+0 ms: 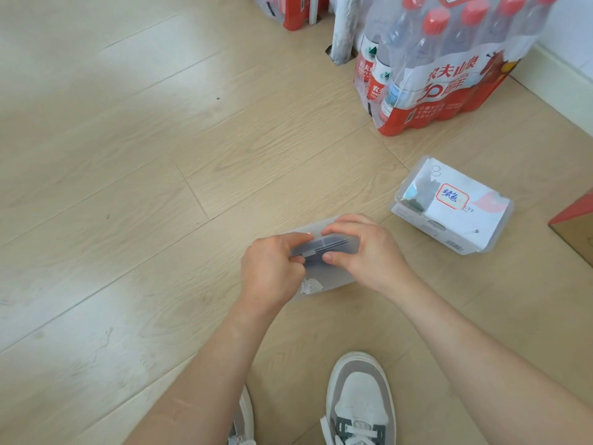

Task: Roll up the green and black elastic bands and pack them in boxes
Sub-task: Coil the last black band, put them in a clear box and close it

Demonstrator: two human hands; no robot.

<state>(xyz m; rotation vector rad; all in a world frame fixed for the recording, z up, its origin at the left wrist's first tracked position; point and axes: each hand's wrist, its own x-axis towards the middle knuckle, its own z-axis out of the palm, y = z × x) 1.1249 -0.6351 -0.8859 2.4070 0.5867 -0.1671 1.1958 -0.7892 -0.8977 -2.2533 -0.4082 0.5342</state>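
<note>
Site: pale wood-plank floor (pixel 128 187); I am viewing from the head camera, which looks down over both forearms.

Left hand (pixel 272 268): fingers curled, with thumb and forefinger pinching a small tab at the near edge of the frosted translucent plastic box (pixel 333 277).

Right hand (pixel 369 252): curled over the same box, fingers across the top and thumb pressing the front edge. I judge it is steadying the lid so the tab can seat.

Black band: a dark mass (pixel 324 245) shows through the lid between the hands. I take it to be the rolled black band, but its form is blurred.

Green band: the second clear plastic box (pixel 417 220) lies on the floor to the right, well apart from the hands, and looks closed. A red-bordered handwritten label (pixel 452 197) sits on top and a dark greenish shape is inside. It was probably set aside because it is finished.

Step in hand: closing the box that is being held. The task looks nearly complete.

Risk: the thin plastic flap may spring back unless it is pressed fully home.

Surroundings: a shrink-wrapped pack of red-capped water bottles (pixel 449 75) beyond, a cardboard carton corner (pixel 574 226) at the right edge, and a grey-and-white sneaker (pixel 359 399) below.
</note>
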